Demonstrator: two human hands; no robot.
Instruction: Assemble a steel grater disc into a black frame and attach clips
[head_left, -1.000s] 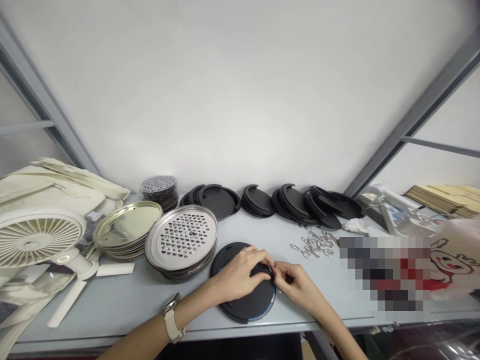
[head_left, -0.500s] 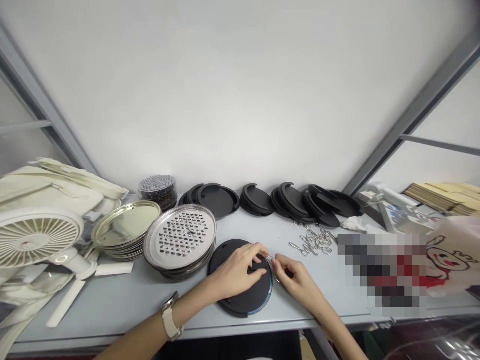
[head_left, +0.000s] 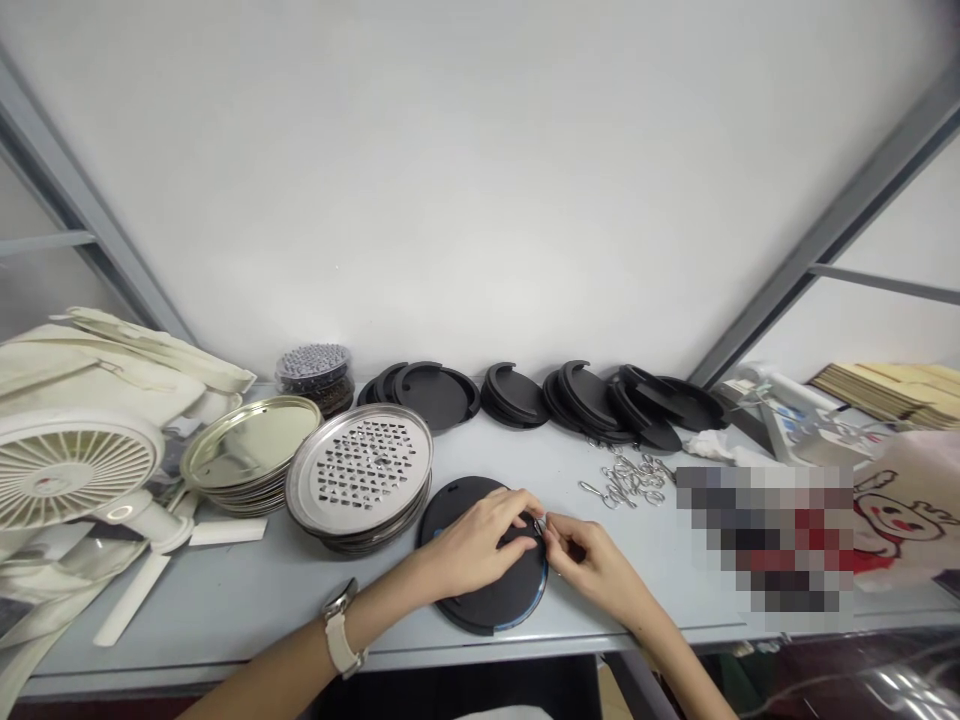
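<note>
Right hand (head_left: 592, 558), pinching silvery metal clip (head_left: 538, 525), rejoining spread left hand (head_left: 481, 540) on round black disc (head_left: 487, 605), grey worktop's (head_left: 247, 610) front edge; joint work seemingly resuming.

White fan (head_left: 60, 470) at left edge of pale grey surface (head_left: 247, 610), two flat white strips (head_left: 135, 600) by its base. Cream bag (head_left: 97, 385) behind fan. Plain white wall (head_left: 480, 200) at back, slanting grey metal posts (head_left: 840, 222) either side. Far right: stack of yellowish sheets (head_left: 892, 390), pale bag with cartoon face (head_left: 904, 510) nearer, pixelated patch beside it. Crumpled white tissue (head_left: 707, 445) farther left.
</note>
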